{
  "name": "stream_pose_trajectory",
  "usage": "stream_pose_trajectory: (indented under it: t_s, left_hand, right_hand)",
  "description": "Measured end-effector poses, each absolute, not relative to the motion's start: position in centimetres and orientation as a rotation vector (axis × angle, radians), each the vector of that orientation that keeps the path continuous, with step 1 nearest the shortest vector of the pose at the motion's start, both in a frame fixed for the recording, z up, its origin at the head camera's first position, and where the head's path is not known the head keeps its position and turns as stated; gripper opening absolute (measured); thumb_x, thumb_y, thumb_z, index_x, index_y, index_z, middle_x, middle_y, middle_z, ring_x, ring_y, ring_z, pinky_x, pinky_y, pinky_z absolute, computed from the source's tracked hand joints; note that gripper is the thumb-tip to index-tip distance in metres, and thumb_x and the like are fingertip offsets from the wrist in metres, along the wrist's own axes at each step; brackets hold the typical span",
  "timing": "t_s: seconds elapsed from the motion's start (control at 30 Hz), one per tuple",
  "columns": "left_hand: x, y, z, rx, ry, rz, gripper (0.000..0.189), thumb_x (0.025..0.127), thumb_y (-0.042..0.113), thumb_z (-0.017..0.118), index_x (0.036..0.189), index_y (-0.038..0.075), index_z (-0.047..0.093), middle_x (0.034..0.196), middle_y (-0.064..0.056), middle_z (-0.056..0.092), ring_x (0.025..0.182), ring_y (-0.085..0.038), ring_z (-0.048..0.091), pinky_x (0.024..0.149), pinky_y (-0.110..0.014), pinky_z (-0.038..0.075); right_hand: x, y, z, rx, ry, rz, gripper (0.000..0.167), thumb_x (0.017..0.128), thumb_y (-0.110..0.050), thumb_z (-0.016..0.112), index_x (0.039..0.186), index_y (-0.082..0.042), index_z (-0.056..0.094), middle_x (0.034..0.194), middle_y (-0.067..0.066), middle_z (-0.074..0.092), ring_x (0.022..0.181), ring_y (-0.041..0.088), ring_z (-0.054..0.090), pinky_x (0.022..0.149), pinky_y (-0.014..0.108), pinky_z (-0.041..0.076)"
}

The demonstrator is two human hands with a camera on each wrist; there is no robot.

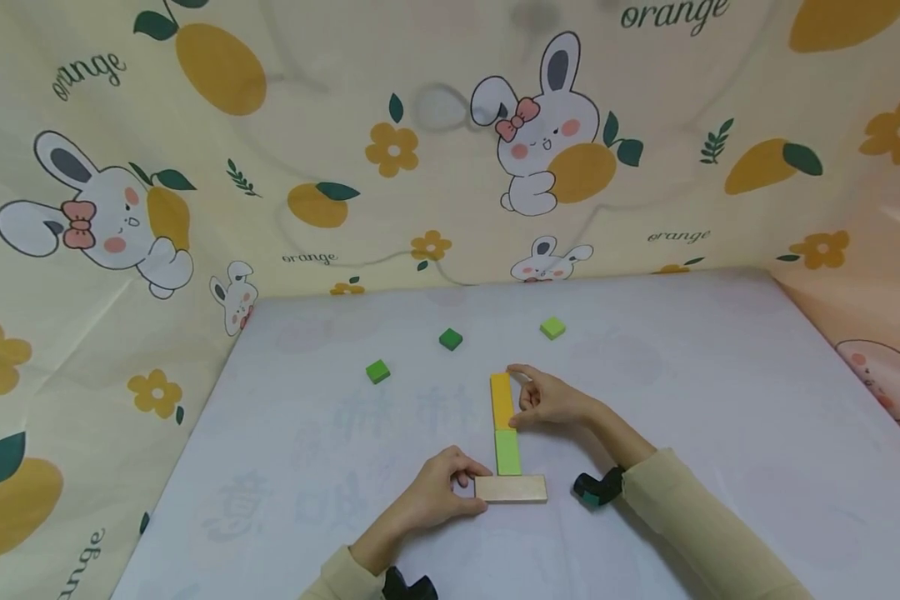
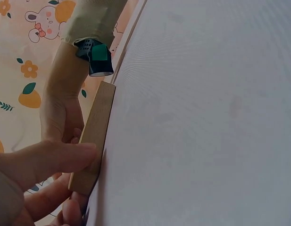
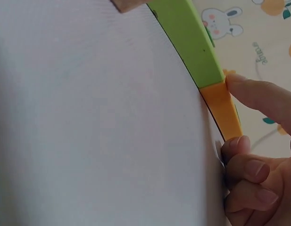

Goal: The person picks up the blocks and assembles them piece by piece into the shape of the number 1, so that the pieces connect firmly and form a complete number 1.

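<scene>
On the white table a plain wooden block (image 1: 512,489) lies crosswise, and my left hand (image 1: 437,493) pinches its left end between thumb and fingers. A light green block (image 1: 507,452) runs away from its far side. Beyond that, end to end with the green one, lies a yellow-orange block (image 1: 502,402). My right hand (image 1: 558,400) grips the yellow-orange block, its thumb near the green joint and a fingertip at the far end. In the right wrist view the green block (image 3: 187,42) and orange block (image 3: 224,109) meet at their ends. The left wrist view shows the left thumb across the wooden block (image 2: 99,122).
Three small green blocks lie farther back: one at left (image 1: 378,372), a darker one in the middle (image 1: 451,339) and a lighter one at right (image 1: 552,328). A patterned cloth (image 1: 435,150) hangs behind the table. Both wrists carry black cameras.
</scene>
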State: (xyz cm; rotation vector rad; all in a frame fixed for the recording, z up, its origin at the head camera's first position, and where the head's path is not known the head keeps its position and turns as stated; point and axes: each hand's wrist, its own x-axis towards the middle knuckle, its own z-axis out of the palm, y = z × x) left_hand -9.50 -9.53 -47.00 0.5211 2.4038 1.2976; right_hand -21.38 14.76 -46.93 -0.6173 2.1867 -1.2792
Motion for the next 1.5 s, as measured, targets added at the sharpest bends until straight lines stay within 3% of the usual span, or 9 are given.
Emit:
stream_pose_trajectory:
  t_s: [0.1, 0.27, 0.43, 0.6, 1.03, 1.5]
  left_hand:
    - [-9.5, -9.5, -47.0, 0.516, 2.401, 1.299, 0.03, 0.073, 0.007, 0.08, 0.102, 0.005, 0.073, 0.084, -0.004, 0.051, 0.076, -0.004, 0.042, 0.069, -0.016, 0.034]
    - [-9.5, -9.5, -47.0, 0.517, 2.404, 1.31, 0.031, 0.072, 0.007, 0.08, 0.102, 0.004, 0.073, 0.083, -0.004, 0.052, 0.076, -0.004, 0.042, 0.069, -0.015, 0.034]
    - [-9.5, -9.6, -47.1, 0.52, 2.409, 1.316, 0.031, 0.072, 0.007, 0.08, 0.101, 0.004, 0.073, 0.083, -0.004, 0.052, 0.076, -0.003, 0.042, 0.069, -0.015, 0.034]
    - [-9.4, -9.6, -47.2, 0.521, 2.408, 1.326, 0.031, 0.072, 0.007, 0.08, 0.101, 0.004, 0.073, 0.083, -0.005, 0.052, 0.076, -0.004, 0.042, 0.069, -0.015, 0.034]
    - [-9.4, -9.6, -47.4, 0.501, 2.401, 1.322, 0.031, 0.072, 0.007, 0.08, 0.101, 0.005, 0.073, 0.084, -0.003, 0.051, 0.076, -0.004, 0.042, 0.069, -0.015, 0.034]
    - [-9.5, -9.6, -47.3, 0.507, 2.41, 1.303, 0.03, 0.072, 0.008, 0.08, 0.101, 0.006, 0.073, 0.083, -0.001, 0.051, 0.076, -0.002, 0.042, 0.069, -0.014, 0.035]
  right_hand:
    - [-21.4, 15.0, -47.0, -0.615, 2.197, -1.286, 0.088, 0.081, -0.017, 0.075, 0.147, 0.006, 0.022, 0.074, -0.002, 0.05, 0.064, 0.005, 0.043, 0.063, 0.018, 0.039]
    - [-21.9, 15.9, -47.0, -0.6, 2.282, -1.285, 0.068, 0.085, -0.02, 0.072, 0.139, 0.002, 0.038, 0.078, 0.001, 0.053, 0.07, 0.01, 0.048, 0.07, 0.023, 0.041]
    - [-22.9, 17.0, -46.6, -0.507, 2.386, -1.299, 0.047, 0.088, -0.02, 0.068, 0.128, -0.001, 0.052, 0.078, 0.001, 0.054, 0.071, 0.011, 0.05, 0.069, 0.025, 0.042]
    - [-24.1, 18.1, -46.5, -0.432, 2.459, -1.36, 0.038, 0.089, -0.017, 0.065, 0.12, 0.002, 0.057, 0.076, 0.001, 0.054, 0.068, 0.01, 0.05, 0.065, 0.023, 0.042]
    - [-27.3, 19.6, -47.1, -0.123, 2.696, -1.423, 0.033, 0.089, -0.018, 0.066, 0.114, 0.002, 0.059, 0.074, -0.004, 0.05, 0.066, 0.008, 0.045, 0.061, 0.021, 0.039]
    - [-29.4, 20.5, -47.6, 0.041, 2.698, -1.361, 0.052, 0.086, -0.023, 0.07, 0.128, 0.002, 0.054, 0.071, -0.008, 0.046, 0.064, 0.006, 0.04, 0.059, 0.02, 0.035]
